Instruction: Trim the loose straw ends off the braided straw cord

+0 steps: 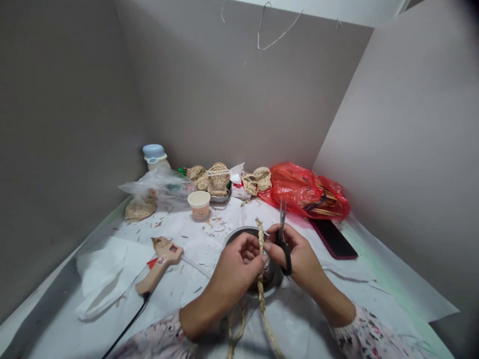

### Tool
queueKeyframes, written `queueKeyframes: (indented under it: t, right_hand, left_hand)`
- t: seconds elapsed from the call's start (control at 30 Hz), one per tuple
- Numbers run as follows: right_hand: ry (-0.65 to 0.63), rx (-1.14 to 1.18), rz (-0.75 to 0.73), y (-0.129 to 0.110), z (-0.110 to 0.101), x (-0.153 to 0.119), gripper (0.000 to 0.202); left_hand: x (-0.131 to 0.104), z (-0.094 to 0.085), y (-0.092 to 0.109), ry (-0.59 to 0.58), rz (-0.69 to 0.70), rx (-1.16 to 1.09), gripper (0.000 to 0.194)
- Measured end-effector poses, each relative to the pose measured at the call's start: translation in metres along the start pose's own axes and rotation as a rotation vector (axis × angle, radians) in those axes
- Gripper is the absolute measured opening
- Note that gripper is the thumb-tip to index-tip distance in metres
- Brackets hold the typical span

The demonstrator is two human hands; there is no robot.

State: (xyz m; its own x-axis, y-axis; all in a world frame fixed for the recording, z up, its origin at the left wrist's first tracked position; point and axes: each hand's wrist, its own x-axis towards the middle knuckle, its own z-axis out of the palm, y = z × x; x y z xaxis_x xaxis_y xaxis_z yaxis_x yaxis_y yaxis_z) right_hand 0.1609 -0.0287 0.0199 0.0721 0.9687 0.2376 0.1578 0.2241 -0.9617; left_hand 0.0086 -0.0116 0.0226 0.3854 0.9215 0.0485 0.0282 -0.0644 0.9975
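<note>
Both hands meet at the middle of a paper-covered table, over a metal bowl (234, 235). Left hand (239, 267) is closed in a pinch around a braided straw rope (261, 249), fingers curled about it just below its free tip. That braid runs almost straight up and down in the view, its long axis pointing away from the person: the tip rises past the fingers, and the rest trails down toward the lap between the two forearms. Right hand (299, 257) grips a pair of black-handled scissors (283, 234), fingers through the loops, thumb touching the braid; the blades point upward, parallel to the braid and just to its right, seemingly nearly closed. So the braid lies immediately left of the blades, held by the left hand. On the table to the left lies a glue gun (159, 264); a paper cup (199, 204) and small woven baskets (211, 178) sit farther back, with a red plastic bag (305, 189) and a dark phone (333, 238) to the right.
</note>
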Motion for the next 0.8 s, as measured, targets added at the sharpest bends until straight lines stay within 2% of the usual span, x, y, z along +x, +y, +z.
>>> queueKeyframes:
  t: [0.13, 0.4, 0.8]
  right_hand:
    - [0.066, -0.006, -0.009, -0.0007, -0.0009, 0.0002, 0.028]
    - [0.059, -0.036, -0.026, 0.0049, 0.0018, -0.0012, 0.027]
    - [0.085, 0.009, -0.016, 0.0029, 0.0005, 0.0008, 0.026]
  left_hand:
    - [0.0020, -0.0015, -0.0013, 0.023, -0.019, -0.005, 0.015]
    - [-0.0008, -0.0022, -0.0028, -0.018, 0.017, 0.116, 0.016]
    - [0.0009, -0.0017, -0.0018, -0.037, -0.002, 0.082, 0.021]
